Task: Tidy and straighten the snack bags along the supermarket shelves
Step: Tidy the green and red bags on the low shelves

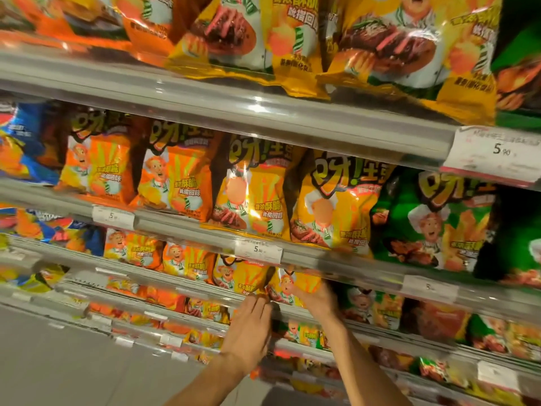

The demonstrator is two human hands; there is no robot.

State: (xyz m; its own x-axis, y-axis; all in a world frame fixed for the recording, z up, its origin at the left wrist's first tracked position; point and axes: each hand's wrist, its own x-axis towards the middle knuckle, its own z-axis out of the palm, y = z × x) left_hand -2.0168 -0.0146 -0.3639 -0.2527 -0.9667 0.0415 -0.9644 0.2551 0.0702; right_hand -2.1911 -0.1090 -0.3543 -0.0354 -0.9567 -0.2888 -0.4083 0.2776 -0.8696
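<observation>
Both my hands reach to the third shelf from the top, where yellow snack bags stand in a row. My left hand (251,326) touches the lower left corner of a yellow snack bag (292,284) at the shelf edge, fingers bent at the tips. My right hand (317,298) lies against the same bag's right side, blurred by motion. Whether either hand pinches the bag cannot be told. Another yellow bag (240,273) stands just left of it, a green bag (371,306) to its right.
Shelf rails with price tags (258,251) run diagonally across the view. Orange bags (175,183), yellow bags (333,206) and green bags (439,224) fill the shelf above; more rows sit below. Grey floor (58,361) lies at lower left.
</observation>
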